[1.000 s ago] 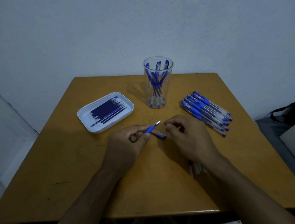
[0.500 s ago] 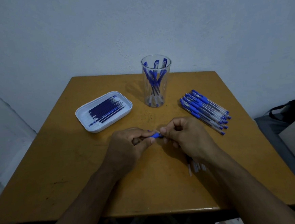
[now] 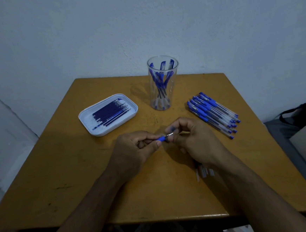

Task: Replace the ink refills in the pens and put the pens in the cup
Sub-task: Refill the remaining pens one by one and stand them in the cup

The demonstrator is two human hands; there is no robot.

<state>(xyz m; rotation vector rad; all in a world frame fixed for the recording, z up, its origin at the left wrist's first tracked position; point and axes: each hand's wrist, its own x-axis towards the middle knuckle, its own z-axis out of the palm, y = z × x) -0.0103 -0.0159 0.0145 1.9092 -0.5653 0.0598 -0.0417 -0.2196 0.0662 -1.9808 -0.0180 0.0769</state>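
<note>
1. Your left hand (image 3: 136, 150) is curled round a pen (image 3: 162, 138), pinching its blue grip section so the metal tip points toward your other hand.
2. Your right hand (image 3: 196, 141) has its fingertips closed on that tip end; exactly what it pinches is too small to tell.
3. Judging by this, you are working the front of the pen, either unscrewing or re-tightening the tip around a refill. Which one cannot be told.
4. Fresh refills (image 3: 110, 112) lie in the white tray (image 3: 96, 131) to your left on the counter (image 3: 62, 178).
5. Pens still waiting lie in a pile (image 3: 212, 111) to your right; the cup (image 3: 163, 82) at the back holds several pens upright.
6. A few pale, thin tubes (image 3: 204, 172) lie beside your right wrist, probably spent refills.
7. Next, keep the barrel steady and turn the tip squarely, so the small parts don't slip or roll away.
</note>
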